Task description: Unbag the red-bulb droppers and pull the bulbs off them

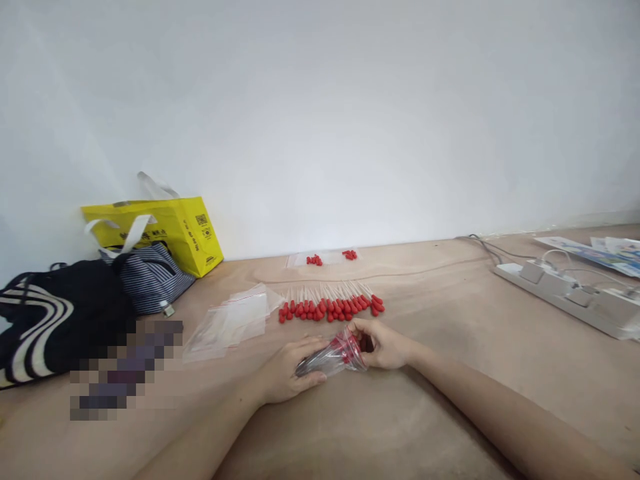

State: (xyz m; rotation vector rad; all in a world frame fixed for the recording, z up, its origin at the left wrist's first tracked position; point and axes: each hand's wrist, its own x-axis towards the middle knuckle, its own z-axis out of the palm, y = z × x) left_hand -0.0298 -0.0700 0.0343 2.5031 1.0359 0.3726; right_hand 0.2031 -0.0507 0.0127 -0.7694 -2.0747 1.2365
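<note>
Between my hands is a clear zip bag [323,360], with its red-edged mouth toward the right. My left hand [293,367] grips its closed end, thumb below and fingers above. At the mouth my right hand [383,343] has its fingers curled against the plastic. Red bits show there, but I cannot make out whether they are the zip strip or something inside. Just beyond my hands lies a row of red-bulbed droppers [330,308], thin pale tips pointing away. To their left, flat empty zip bags [235,320] overlap in a loose stack.
Two filled clear bags [315,260] with red bulbs lie by the wall. At left are a black bag [95,300], a striped pouch [155,277] and a yellow carrier bag [200,233]. A power strip [565,297] with cables and some printed sheets [595,253] lie at right.
</note>
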